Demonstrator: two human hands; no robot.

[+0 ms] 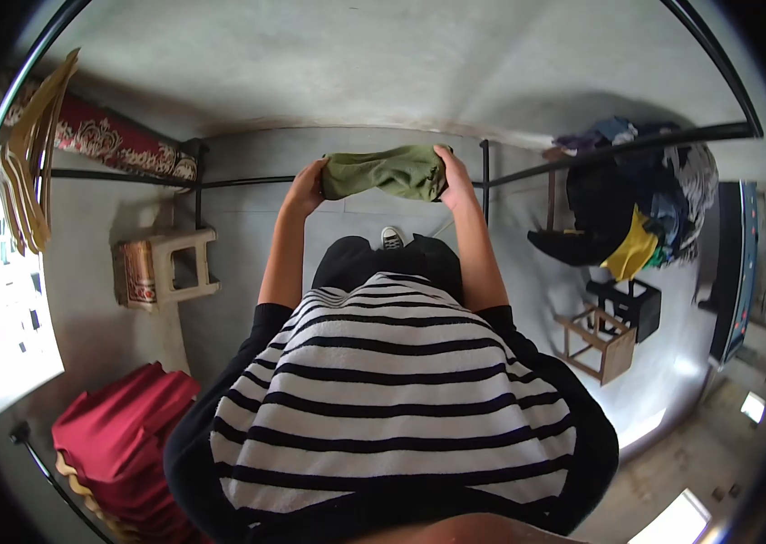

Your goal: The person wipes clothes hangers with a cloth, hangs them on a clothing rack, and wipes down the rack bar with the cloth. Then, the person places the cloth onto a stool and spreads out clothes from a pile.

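A folded or bunched green cloth [378, 174] is stretched sideways between my two hands, out in front of me and above a thin black rail. My left hand [310, 186] grips its left end, with the fingers partly hidden by the cloth. At the right end, my right hand [454, 178] holds the cloth, with the fingertips at its upper corner. The cloth sags slightly in the middle.
Black metal rails [247, 182] cross ahead. At left are a light stool [185, 266], a patterned red roll [120, 139] and red fabric [125, 426]. Hangers [25, 190] hang upper left. Right side: piled clothes [610, 195], a wooden stool [614, 349] and a black stool [644, 308].
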